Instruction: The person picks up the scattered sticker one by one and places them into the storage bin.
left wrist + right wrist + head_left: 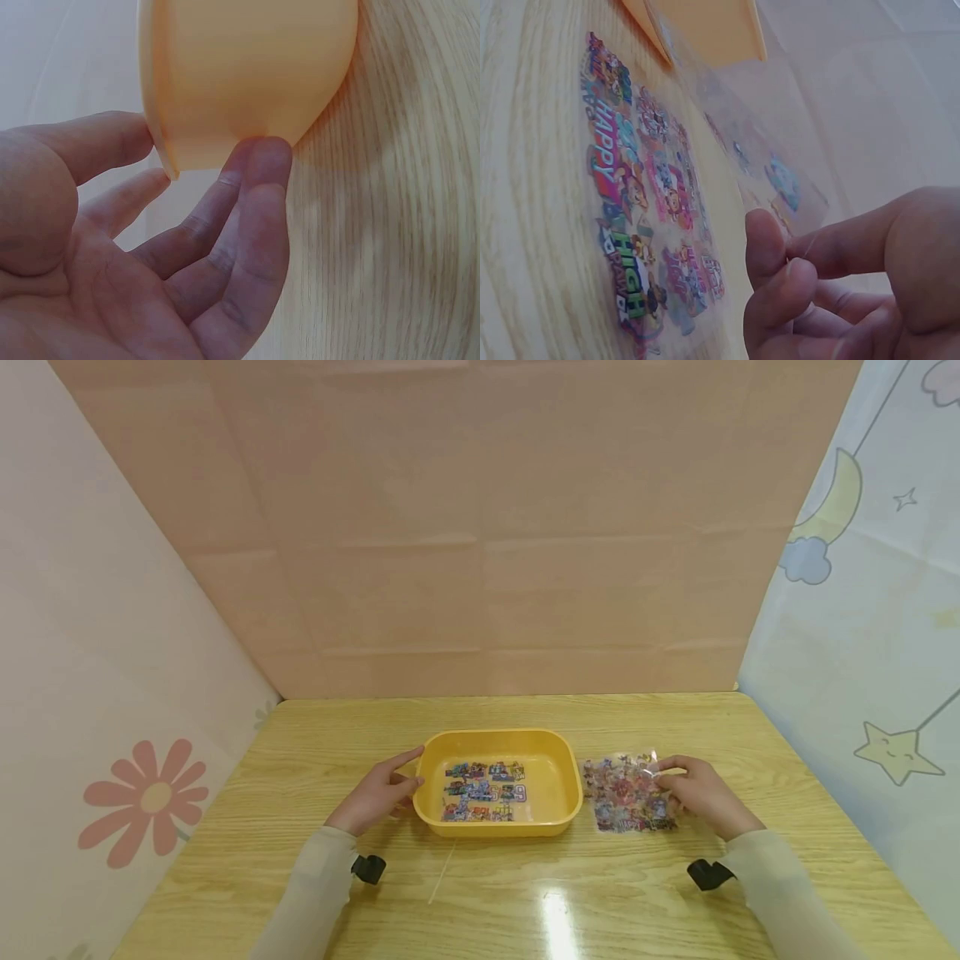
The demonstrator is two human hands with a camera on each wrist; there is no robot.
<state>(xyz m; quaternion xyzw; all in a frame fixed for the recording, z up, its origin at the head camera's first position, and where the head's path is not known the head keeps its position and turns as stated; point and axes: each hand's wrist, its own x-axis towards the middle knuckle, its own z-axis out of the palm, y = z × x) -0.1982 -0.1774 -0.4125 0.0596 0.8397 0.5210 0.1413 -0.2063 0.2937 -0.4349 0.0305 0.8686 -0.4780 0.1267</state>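
Observation:
A shallow yellow plastic tray [498, 830] stands on the table, with a clear sheet of cartoon stickers [476, 789] inside, towards its left. My left hand [378, 793] holds the tray's left end. In the left wrist view its thumb and a fingertip meet the rim, while bent fingers [262, 161] press the outer wall from below. Right of the tray lie more clear sticker sheets [630, 797], printed in pink, red and blue. Between thumb and fingertips my right hand [701, 793] pinches the edge of a sheet [784, 180], raised over another flat sheet [656, 195] marked "HAPPY".
The light wood table [600, 902] ends at a plain pinkish backdrop [495, 543]. Pale patterned panels stand at the left [90, 652] and right [862, 643] sides. Dark wrist cameras [369, 869] hang below both sleeves.

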